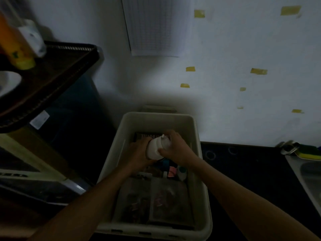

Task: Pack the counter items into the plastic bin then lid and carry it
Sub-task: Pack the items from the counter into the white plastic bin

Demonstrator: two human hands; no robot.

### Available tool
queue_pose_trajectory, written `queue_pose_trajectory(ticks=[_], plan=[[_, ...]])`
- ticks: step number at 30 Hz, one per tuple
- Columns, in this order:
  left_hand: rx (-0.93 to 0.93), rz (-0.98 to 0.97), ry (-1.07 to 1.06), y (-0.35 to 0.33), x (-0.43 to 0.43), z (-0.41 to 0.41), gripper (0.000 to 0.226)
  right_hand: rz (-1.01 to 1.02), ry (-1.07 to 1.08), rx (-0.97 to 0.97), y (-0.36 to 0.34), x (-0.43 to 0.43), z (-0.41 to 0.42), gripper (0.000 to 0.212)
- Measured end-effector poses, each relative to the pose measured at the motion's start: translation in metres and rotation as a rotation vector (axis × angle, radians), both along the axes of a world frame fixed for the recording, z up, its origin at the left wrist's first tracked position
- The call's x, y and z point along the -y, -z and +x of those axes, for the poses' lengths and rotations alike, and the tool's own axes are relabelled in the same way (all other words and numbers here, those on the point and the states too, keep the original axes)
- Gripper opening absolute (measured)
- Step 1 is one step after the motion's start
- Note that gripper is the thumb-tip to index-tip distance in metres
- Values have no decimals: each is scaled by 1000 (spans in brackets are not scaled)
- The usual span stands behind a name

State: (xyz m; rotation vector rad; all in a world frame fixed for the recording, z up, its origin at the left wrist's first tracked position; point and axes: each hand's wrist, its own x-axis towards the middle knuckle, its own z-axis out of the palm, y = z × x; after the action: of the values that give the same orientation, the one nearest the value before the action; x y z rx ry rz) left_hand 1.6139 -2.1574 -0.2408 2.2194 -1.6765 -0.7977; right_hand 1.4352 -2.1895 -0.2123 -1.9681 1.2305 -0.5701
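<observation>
A white plastic bin (199,171) stands on the dark counter below me, open at the top. Inside it lie several items: clear packets near the front, small bottles and a pink object in the middle, a dark box at the back. Both my hands are over the bin's middle, holding a white bottle (153,148) tilted on its side. My left hand (139,153) grips its body from the left. My right hand (175,148) closes over its cap end. No lid is clearly visible.
A dark tray (57,73) on a shelf at the left carries an orange bottle (15,44) and a white bowl (8,82). A sink (311,178) with a yellow-green sponge (309,152) sits at the right. The wall behind bears yellow tape pieces.
</observation>
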Motion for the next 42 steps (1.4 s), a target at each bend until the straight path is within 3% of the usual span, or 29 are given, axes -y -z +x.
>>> queue_pose_trajectory(ticks=[3,6,15,23,29,32,36,42], plan=[[99,-123,149,10,-1,8,86,67,22,-5,11,2,3,68],[172,-214,258,17,-6,16,75,145,45,-42,22,6,7,70],[330,-190,436,49,15,30,76,286,99,-133,63,10,11,69],[227,-82,389,72,16,34,89,308,89,-200,77,16,24,69],[164,-193,419,87,10,36,84,287,65,-272,86,16,22,70],[104,-156,408,81,9,34,89,280,50,-304,88,15,24,73],[137,-57,461,83,12,36,101,255,47,-363,91,9,25,75],[176,23,410,72,9,28,97,223,71,-393,90,1,30,75]])
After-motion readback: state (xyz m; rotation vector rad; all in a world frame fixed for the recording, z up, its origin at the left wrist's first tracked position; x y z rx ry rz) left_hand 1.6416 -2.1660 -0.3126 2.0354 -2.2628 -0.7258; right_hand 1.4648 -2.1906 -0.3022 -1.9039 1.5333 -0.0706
